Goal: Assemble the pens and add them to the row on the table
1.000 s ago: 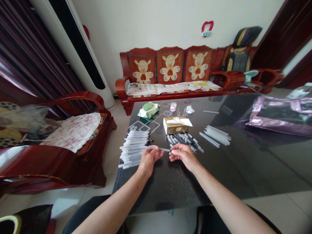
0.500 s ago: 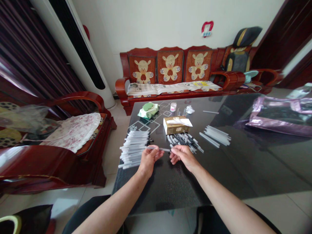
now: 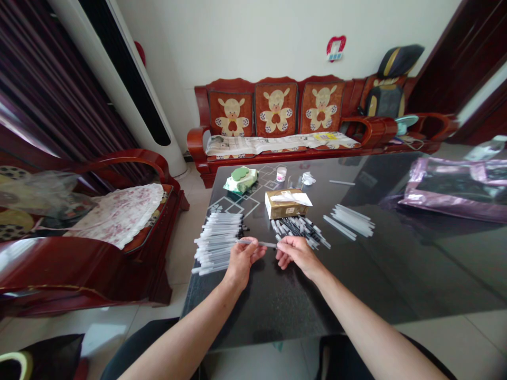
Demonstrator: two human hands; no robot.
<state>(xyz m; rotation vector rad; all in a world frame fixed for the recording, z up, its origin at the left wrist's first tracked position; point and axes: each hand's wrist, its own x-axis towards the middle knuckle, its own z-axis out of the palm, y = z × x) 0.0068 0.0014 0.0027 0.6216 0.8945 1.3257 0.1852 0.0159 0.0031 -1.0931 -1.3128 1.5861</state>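
A thin translucent pen (image 3: 268, 245) stretches level between my two hands over the near part of the table. My left hand (image 3: 241, 259) is closed on its left part. The thumb and index finger of my right hand (image 3: 296, 254) pinch its right end, which the fingertips hide. Close by on the left lies a stack of whitish pens (image 3: 217, 240) with black ends pointing right. Just beyond my right hand is a loose pile of black-and-clear pen parts (image 3: 299, 227). Farther right sits a bundle of clear pen tubes (image 3: 354, 219).
Behind the pile stands a gold tissue box (image 3: 277, 208). A green pack of wipes (image 3: 241, 181), a small white cup (image 3: 281, 173), crumpled tissue (image 3: 308, 178) and a single tube (image 3: 341, 182) lie farther back on the dark table (image 3: 277, 306). A purple-edged plastic bag (image 3: 455, 206) is at right.
Hardly anything differs. Both hands keep hold of the pen in the same place, and the view has shifted very slightly.
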